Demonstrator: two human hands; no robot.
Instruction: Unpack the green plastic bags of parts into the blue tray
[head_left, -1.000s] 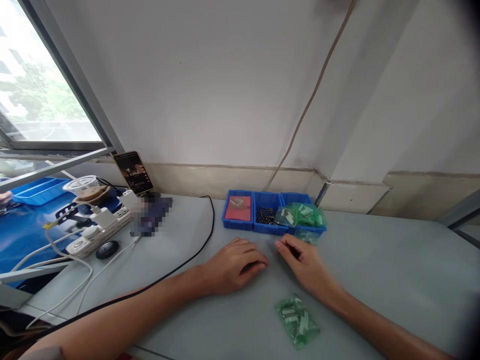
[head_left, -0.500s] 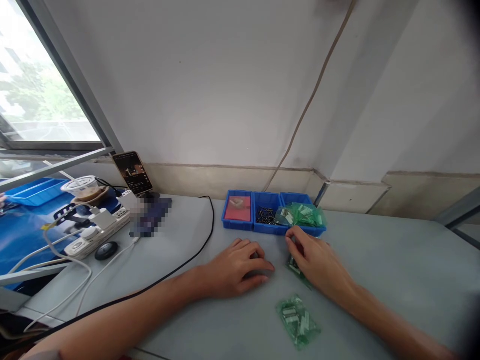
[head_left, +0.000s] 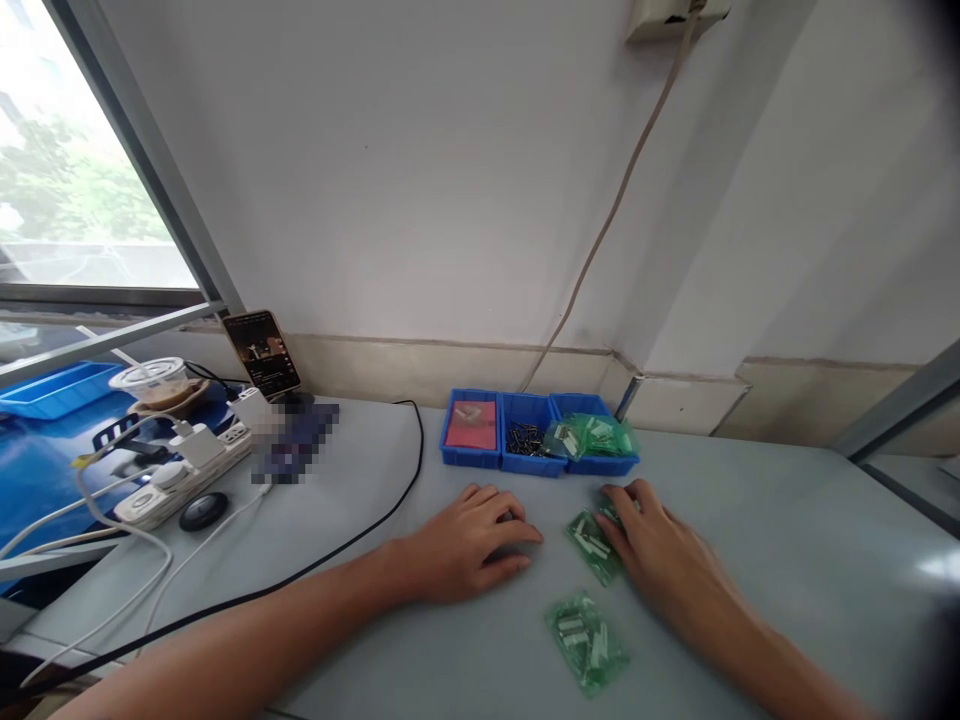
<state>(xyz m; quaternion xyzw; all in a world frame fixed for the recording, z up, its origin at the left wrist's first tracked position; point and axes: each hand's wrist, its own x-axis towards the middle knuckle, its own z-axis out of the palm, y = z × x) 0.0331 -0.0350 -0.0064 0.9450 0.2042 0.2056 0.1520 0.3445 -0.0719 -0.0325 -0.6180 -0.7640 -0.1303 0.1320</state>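
My left hand (head_left: 480,543) rests on the grey table, fingers curled apart with nothing visible between them. My right hand (head_left: 649,530) is at the right, its thumb and fingers on a small green packet (head_left: 610,508), mostly hidden by them. Just left of it lies a green bag of small metal pieces (head_left: 592,545). Another green bag (head_left: 585,642) lies nearer to me. Behind my hands stand three joined blue bins: the left with a red sheet (head_left: 471,425), the middle with dark screws (head_left: 527,440), the right with green bags (head_left: 600,436).
On the left are a phone on a stand (head_left: 262,352), a power strip (head_left: 187,475), a black round object (head_left: 203,511) and a lidded cup (head_left: 154,383). A black cable (head_left: 360,540) crosses the table beside my left arm.
My right hand has moved away from the bins, to the right and nearer, and now touches a packet. The bag it partly covered shows more fully. The view has shifted slightly.
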